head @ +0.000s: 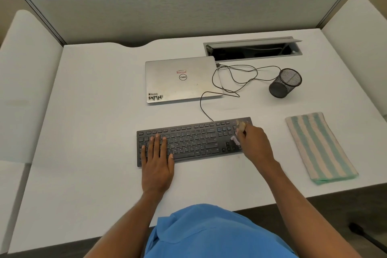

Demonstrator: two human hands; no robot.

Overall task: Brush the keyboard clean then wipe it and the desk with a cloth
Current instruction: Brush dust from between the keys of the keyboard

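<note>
Right grip: a small brush (241, 126) is pinched in the curled fingers of the right hand (254, 144), its pale handle blurred.
Left grip: nothing is held; the left hand (158, 159) is laid flat, fingers spread, on the keys.
Right hand pose: poised over the number-pad end, wrist angled in from the right.
Keyboard (194, 142): black, wired, set slightly askew on the white desk (94, 132).
Cloth (320, 146): folded, green-and-cream striped, laid right of the keyboard, apart.
Behind: a closed laptop (182, 79) and a tipped mesh cup (284, 82).
</note>
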